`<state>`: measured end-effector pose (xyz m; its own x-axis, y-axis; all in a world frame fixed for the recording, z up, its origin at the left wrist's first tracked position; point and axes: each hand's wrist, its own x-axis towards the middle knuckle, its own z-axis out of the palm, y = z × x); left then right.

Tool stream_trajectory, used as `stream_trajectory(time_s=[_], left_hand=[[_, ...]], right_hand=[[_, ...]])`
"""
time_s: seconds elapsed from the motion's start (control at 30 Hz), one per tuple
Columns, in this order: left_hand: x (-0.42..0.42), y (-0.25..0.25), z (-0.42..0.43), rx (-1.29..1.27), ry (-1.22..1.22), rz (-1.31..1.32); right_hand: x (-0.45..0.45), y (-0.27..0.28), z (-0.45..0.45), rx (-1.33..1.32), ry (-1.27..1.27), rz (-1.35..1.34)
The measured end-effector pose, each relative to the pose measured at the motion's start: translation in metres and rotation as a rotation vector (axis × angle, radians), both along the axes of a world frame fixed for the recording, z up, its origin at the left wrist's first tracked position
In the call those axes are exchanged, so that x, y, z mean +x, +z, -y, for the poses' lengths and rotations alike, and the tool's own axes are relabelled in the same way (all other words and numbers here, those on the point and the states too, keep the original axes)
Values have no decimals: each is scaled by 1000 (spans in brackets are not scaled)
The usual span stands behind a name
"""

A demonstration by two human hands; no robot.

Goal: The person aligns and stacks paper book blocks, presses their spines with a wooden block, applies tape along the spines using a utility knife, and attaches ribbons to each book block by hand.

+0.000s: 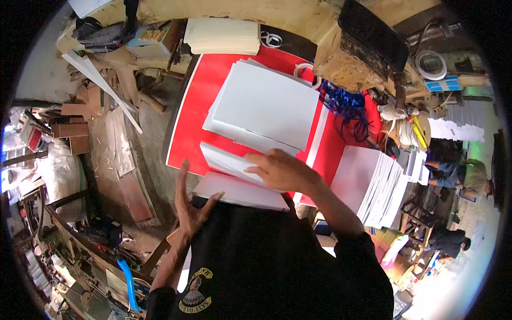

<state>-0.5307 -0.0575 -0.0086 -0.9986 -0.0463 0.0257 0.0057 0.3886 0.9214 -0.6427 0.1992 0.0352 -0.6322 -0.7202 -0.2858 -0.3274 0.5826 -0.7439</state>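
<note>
The head view is showing an upper paper (pixel 226 161) lying just in front of the person, with a lower paper (pixel 234 191) lying between it and the black shirt (pixel 282 256). Whether the two are joined, one cannot tell. The key relation is running crosswise: the upper paper's long axis is slanting across the body, its left end pointing away from the shirt and its right end running in under the right hand (pixel 285 170).

That hand is the nearer one, touching the upper paper toward its right part with the fingers bending; whether they are pinching it, one cannot tell. The left hand (pixel 189 210) is standing apart at the left, thumb and fingers spreading wide, nothing showing in its grasp. Its thumb is pointing toward the lower paper's left end, while its raised finger is reaching just beside the upper paper's left end.

Beyond the upper paper, a large stack (pixel 266 101) is closing off the far side. A second stack (pixel 354 173) is lying well to the right. On the left, the red sheet (pixel 186 133) is showing as far as the edge of the desk (pixel 176 120), seemingly leaving the most room there.
</note>
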Motion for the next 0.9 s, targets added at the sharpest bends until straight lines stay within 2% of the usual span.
stream_trajectory(time_s=[0.07, 0.1, 0.17, 0.2, 0.23, 0.27, 0.3, 0.37, 0.43, 0.47, 0.53, 0.6, 0.63, 0.7, 0.73, 0.77, 0.8, 0.83, 0.87, 0.9], left_hand=[[-1, 20, -3, -499, -97, -146], [-8, 29, -2, -500, -97, -148], [-23, 39, -3, -455, -695, -52], [-25, 40, -8, -545, -761, -108], [-29, 39, -11, -547, -757, -112], [-34, 36, -14, -564, -773, -125], [-37, 33, -16, -579, -797, -138], [-41, 19, -15, -549, -822, -186], [-50, 10, -10, -527, -841, -234], [-55, 8, -7, -476, -834, -254], [-68, 21, -4, -426, -847, -275], [-93, 58, -4, -574, -846, -371], [-107, 78, -7, -547, -858, -389], [-135, 111, -18, -471, -813, -355], [-150, 114, -18, -464, -746, -301], [-166, 133, -27, -506, -696, -324], [-180, 143, -34, -516, -641, -315], [-200, 144, -38, -532, -639, -427], [-209, 164, -47, -526, -644, -416], [-221, 166, -55, -466, -661, -556]], right_hand=[[-17, 46, -13, -77, -102, -75], [-26, 73, -19, -109, -170, -104], [-38, 120, -30, -139, -280, -201], [-45, 137, -36, -121, -299, -270], [-57, 131, -39, -293, -324, -378], [-71, 137, -46, -110, -356, -394], [-93, 120, -52, -195, -321, -323], [-113, 76, -54, 150, -335, -474], [-113, 23, -50, 65, -98, -707], [-117, 1, -49, 14, -11, -473], [-111, -19, -53, 25, -28, -431], [-111, -24, -58, 32, -28, -370], [-107, -24, -55, 28, -41, -369], [-99, -12, -53, -109, -146, -310], [-94, 1, -58, -363, -168, -143], [-85, 5, -71, -355, -162, -146], [-74, 8, -90, -595, -307, 257], [-62, 11, -98, -822, -450, 672], [-42, 15, -96, -906, -702, 521], [-27, 21, -95, -981, -950, 352]])
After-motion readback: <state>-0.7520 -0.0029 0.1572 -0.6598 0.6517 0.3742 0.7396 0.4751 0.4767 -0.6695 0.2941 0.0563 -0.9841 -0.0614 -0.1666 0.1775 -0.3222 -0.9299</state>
